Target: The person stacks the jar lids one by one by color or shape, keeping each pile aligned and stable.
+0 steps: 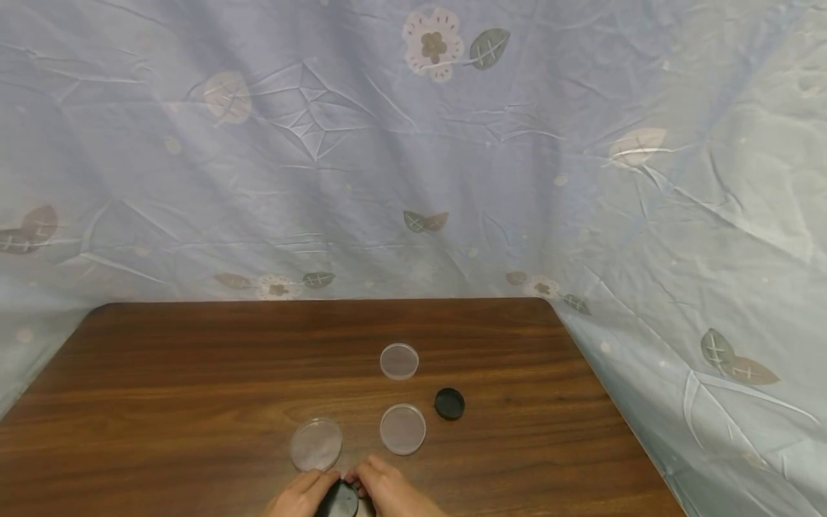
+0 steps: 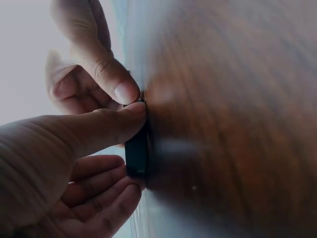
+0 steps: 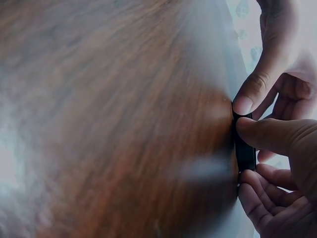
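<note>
At the bottom edge of the head view, both hands hold a flat, round black lid (image 1: pixel 340 500) low over the wooden table. My left hand (image 1: pixel 300 494) grips its left side, thumb and fingers across it, as the left wrist view shows. From the other side my right hand (image 1: pixel 390 490) grips the lid, its thumb tip close to the left thumb. Edge-on, the black lid (image 2: pixel 137 156) appears as a thin dark band. Fingers cover part of its rim, and its underside is hidden. Just beyond the left hand lies a clear round dish (image 1: pixel 316 445).
Two more clear shallow pieces, a nearer one (image 1: pixel 403 429) and a farther one (image 1: pixel 399 361), lie on the brown wooden table (image 1: pixel 194 402). To their right sits a small black round cap (image 1: pixel 449 404), hollow side up. Patterned fabric (image 1: pixel 362 179) hangs behind and at the sides.
</note>
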The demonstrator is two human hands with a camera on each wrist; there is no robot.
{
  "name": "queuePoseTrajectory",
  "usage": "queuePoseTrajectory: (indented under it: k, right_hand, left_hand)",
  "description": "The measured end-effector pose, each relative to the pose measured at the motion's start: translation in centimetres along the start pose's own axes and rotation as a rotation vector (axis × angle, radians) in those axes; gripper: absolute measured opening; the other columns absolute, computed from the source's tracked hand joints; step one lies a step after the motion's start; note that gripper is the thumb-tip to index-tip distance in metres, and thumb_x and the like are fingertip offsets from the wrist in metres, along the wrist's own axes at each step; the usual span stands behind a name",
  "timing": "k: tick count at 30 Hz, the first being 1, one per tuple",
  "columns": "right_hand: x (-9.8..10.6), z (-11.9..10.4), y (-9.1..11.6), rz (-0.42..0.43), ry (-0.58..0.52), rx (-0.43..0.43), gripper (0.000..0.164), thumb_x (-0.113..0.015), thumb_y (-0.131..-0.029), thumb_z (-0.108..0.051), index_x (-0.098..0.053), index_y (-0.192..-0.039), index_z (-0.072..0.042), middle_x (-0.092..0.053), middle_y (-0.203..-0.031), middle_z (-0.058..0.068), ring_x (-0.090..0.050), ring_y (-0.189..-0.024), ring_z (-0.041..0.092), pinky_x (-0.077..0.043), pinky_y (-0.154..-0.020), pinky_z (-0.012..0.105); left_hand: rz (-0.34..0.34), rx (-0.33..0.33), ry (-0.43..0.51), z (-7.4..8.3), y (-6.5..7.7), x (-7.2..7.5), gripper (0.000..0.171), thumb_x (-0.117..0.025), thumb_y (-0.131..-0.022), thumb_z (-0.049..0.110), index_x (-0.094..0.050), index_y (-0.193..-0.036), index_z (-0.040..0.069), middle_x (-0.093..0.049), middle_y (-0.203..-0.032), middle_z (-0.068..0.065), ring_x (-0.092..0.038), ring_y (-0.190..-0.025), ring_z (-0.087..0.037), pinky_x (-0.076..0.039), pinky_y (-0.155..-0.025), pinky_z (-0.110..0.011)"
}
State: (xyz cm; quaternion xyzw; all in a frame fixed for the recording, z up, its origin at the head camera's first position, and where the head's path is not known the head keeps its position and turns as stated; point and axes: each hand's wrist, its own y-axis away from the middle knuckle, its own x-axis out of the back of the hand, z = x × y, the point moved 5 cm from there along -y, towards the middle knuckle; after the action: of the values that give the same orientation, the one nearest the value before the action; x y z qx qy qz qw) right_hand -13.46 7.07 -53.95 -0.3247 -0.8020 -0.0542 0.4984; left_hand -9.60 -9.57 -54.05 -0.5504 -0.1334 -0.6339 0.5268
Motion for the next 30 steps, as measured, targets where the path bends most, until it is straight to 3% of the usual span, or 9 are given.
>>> queuePoseTrajectory:
  k: [3, 6, 13, 21, 26, 30]
  right_hand:
    - [-0.2, 0.2, 0.1, 0.014, 0.006, 0.01, 0.039, -0.079, -0.094, -0.033, -0.067, -0.117, -0.004, -0.065, -0.107, 0.004, -0.057, -0.09, -0.007, -0.048, -0.08, 0.002]
    - [0.9, -1.0, -0.1, 0.04, 0.022, 0.037, 0.033, -0.079, -0.094, -0.026, -0.067, -0.115, -0.003, -0.065, -0.103, 0.005, -0.056, -0.087, -0.005, -0.047, -0.079, 0.002]
    - [3.2, -3.2, -0.6, 0.063, 0.097, 0.077, 0.036, -0.085, -0.086, -0.018, -0.066, -0.111, -0.001, -0.064, -0.098, 0.005, -0.057, -0.084, -0.002, -0.044, -0.077, 0.0]
    - [2.8, -2.4, -0.4, -0.006, 0.016, 0.028, 0.044, -0.084, -0.089, -0.027, -0.064, -0.117, 0.001, -0.064, -0.105, 0.009, -0.056, -0.09, -0.003, -0.048, -0.079, 0.004]
    - [1.9, -1.5, 0.1, 0.052, -0.005, 0.096, 0.048, -0.087, -0.086, -0.027, -0.062, -0.118, 0.0, -0.062, -0.106, 0.009, -0.061, -0.091, 0.001, -0.05, -0.082, 0.005]
    - [1.3, -0.8, 0.6, 0.065, -0.044, 0.108, 0.051, -0.086, -0.087, -0.028, -0.06, -0.121, -0.001, -0.061, -0.108, 0.009, -0.063, -0.093, 0.003, -0.052, -0.083, 0.006]
  left_hand:
    - [0.029, -0.007, 0.001, 0.4, -0.1, 0.5, 0.068, -0.083, -0.078, 0.062, -0.072, -0.113, 0.005, -0.068, -0.1, 0.001, -0.063, -0.088, -0.007, -0.055, -0.068, -0.023]
    - [0.055, -0.023, 0.006, 0.6, -0.1, 0.7, 0.067, -0.086, -0.076, 0.059, -0.072, -0.113, 0.005, -0.068, -0.1, 0.001, -0.063, -0.089, -0.008, -0.055, -0.068, -0.023]
    - [0.118, -0.031, -0.027, -0.2, 0.3, -0.3, 0.073, -0.083, -0.075, 0.068, -0.07, -0.114, 0.007, -0.066, -0.102, 0.004, -0.061, -0.089, -0.004, -0.053, -0.068, -0.021]
    - [0.139, -0.011, -0.049, -1.3, 0.8, -1.7, 0.078, -0.089, -0.065, 0.067, -0.071, -0.117, 0.011, -0.066, -0.105, 0.01, -0.061, -0.092, -0.001, -0.055, -0.07, -0.021]
    - [0.131, 0.003, -0.048, -1.6, 1.2, -2.0, 0.082, -0.086, -0.067, 0.073, -0.071, -0.121, 0.012, -0.067, -0.11, 0.01, -0.063, -0.096, -0.002, -0.058, -0.072, -0.023]
    - [0.161, -0.034, -0.041, -2.0, 1.1, -2.3, 0.083, -0.085, -0.069, 0.073, -0.07, -0.125, 0.013, -0.067, -0.116, 0.011, -0.064, -0.1, -0.002, -0.059, -0.076, -0.023]
